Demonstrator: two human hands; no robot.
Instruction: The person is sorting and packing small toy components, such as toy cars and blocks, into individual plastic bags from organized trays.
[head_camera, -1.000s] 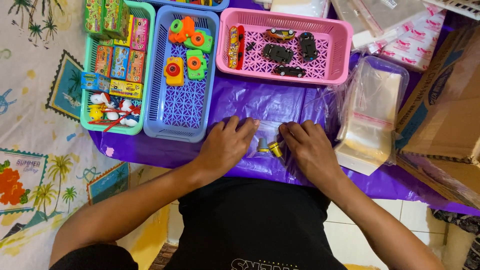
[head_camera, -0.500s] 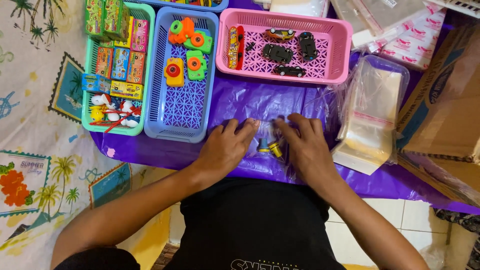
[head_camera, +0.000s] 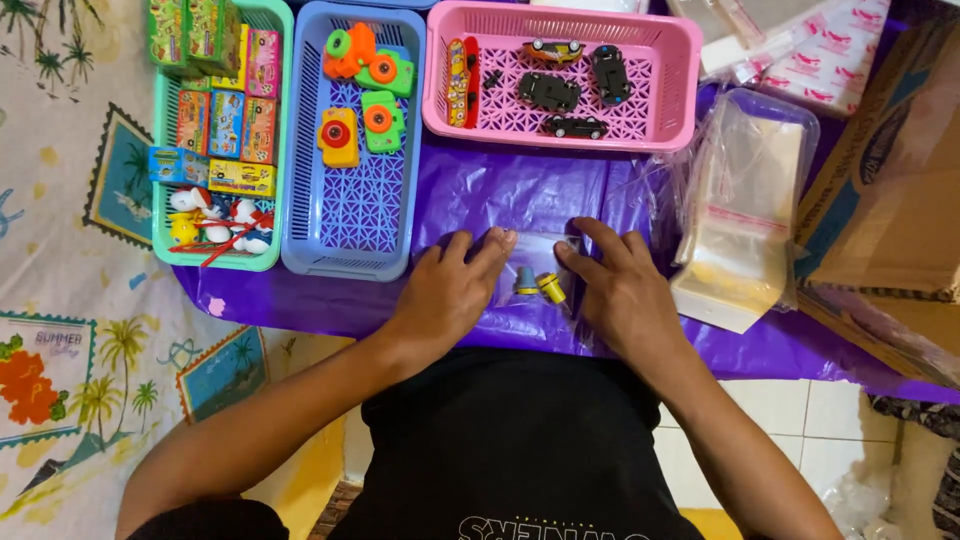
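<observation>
Small clear bag (head_camera: 535, 280) between left hand (head_camera: 450, 295) and right hand (head_camera: 620, 295). Both flat, fingers spread, pressing its edges. Purple sheet (head_camera: 480, 190) underneath.

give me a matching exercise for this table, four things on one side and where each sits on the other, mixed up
Things:
1. toy cars
2. toy cameras
3. small boxes
4. clear bag

Places:
A. blue basket
B. between the left hand and right hand
C. pink basket
D. green basket

Pairs: 1-C, 2-A, 3-D, 4-B
</observation>
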